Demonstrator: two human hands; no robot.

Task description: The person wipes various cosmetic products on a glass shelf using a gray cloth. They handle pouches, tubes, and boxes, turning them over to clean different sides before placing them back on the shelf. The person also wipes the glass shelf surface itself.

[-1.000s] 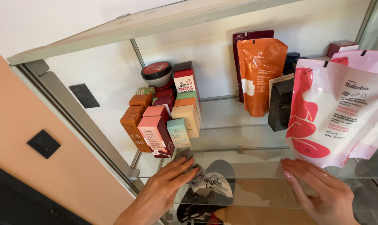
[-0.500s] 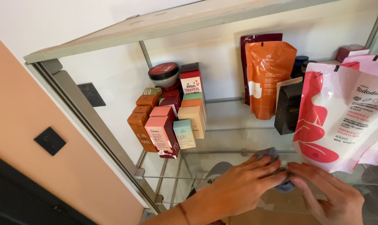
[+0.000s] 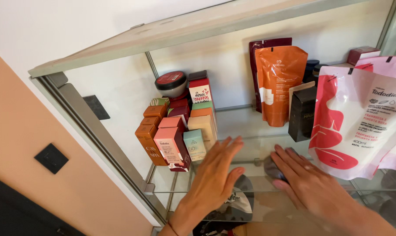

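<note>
Nearest the camera, the left hand point(image 3: 215, 177) lies flat and open over the front edge of the glass shelf point(image 3: 250, 144), fingers spread and pointing toward the back, gripping nothing. Just to its right, the right hand point(image 3: 309, 181) presses palm-down on a small dark cloth point(image 3: 271, 168), a grey-blue wad showing at the fingertips; the hand rests on top of it rather than closing round it, and the cloth sits on the shelf's front portion between the two hands. Below the glass, on a lower level, a dark cap with a white patch point(image 3: 235, 205) shows through. Beside the left hand's fingertips stands a block of small cartons point(image 3: 176, 135) in orange, red, pink, tan and pale green, upright and packed close in rows. Behind them sits a round jar with a red top point(image 3: 171, 84), and next to it a taller red-and-white carton point(image 3: 200, 91). At right front, a large pink-and-white refill pouch point(image 3: 359, 122) stands upright near the right hand, with a second like it partly hidden behind. Further back a black box point(image 3: 302, 113) stands upright beside an orange pouch point(image 3: 280, 85), which leans against a dark red pouch point(image 3: 268, 43) at the rear wall. A metal frame post point(image 3: 93, 135) runs diagonally at left.
</note>
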